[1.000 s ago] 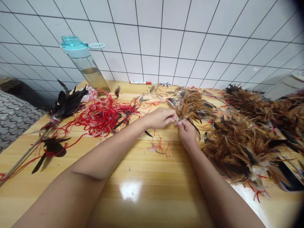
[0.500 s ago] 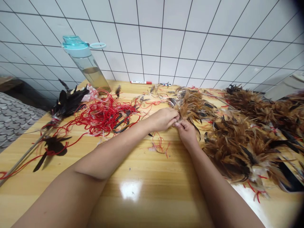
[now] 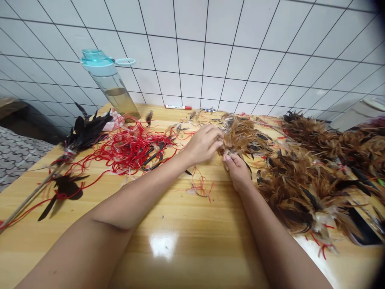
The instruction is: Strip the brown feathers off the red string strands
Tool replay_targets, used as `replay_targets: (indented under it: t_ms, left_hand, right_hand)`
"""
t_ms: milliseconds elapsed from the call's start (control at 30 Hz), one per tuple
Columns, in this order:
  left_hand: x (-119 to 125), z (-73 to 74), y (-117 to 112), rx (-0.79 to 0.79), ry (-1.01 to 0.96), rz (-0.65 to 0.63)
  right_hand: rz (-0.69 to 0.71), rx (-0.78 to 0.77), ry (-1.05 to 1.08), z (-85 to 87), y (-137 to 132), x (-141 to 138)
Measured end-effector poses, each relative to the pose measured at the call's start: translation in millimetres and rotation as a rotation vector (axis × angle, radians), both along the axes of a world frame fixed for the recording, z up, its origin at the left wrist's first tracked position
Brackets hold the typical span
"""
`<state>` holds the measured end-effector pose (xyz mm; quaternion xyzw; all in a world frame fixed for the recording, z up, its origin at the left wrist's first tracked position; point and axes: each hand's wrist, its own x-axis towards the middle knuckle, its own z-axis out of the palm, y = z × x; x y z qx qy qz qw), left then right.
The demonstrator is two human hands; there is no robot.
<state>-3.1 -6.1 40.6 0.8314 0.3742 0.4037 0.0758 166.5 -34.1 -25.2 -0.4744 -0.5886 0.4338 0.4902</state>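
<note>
Head view: the left hand [image 3: 203, 143] rests half-curled, its fingers [image 3: 217, 138] against the brown feather bunch [image 3: 242, 138], while the right hand [image 3: 237, 170] pinches that bunch's near edge tightly between its fingertips [image 3: 227, 158].

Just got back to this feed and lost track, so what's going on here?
A person is working at a tuft of brown and black feathers on a wooden table. The right hand pinches at its base, and the left hand has its fingers at the tuft's left side. More brown feathers lie heaped to the right, and a tangle of red string lies to the left.
</note>
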Motion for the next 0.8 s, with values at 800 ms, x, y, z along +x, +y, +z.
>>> replay_targets:
  t_ms: [800]
  left_hand:
    - [12,-39.1,9,-0.976,-0.576,-0.345]
  right_hand:
    - [-0.001,-0.01,-0.029,2.6,-1,-3]
